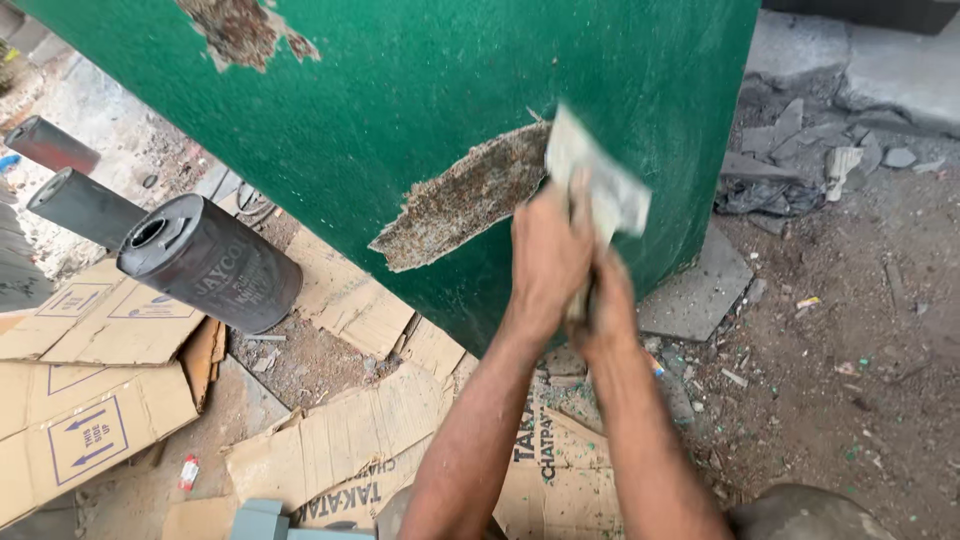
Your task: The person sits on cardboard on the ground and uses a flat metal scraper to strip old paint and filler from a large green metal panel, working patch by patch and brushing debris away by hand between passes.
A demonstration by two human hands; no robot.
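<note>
flattened cardboard (350, 440) underfoot, left hand (548, 255) and right hand (607, 310) both clenched around scraper (598, 185), blade above knuckles, against green tank's (400, 90) bare rust patch (465, 195)

Flattened brown cardboard boxes (100, 380) with blue printed panels at left, more torn cardboard sheets (350, 440) bottom centre, small red-white wrapper (188, 472) between them.

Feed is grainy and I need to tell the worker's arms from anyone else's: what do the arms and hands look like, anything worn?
Both forearms are bare, with no sleeves in view. The left hand and right hand wear no gloves; no watch, band or ring shows.
</note>
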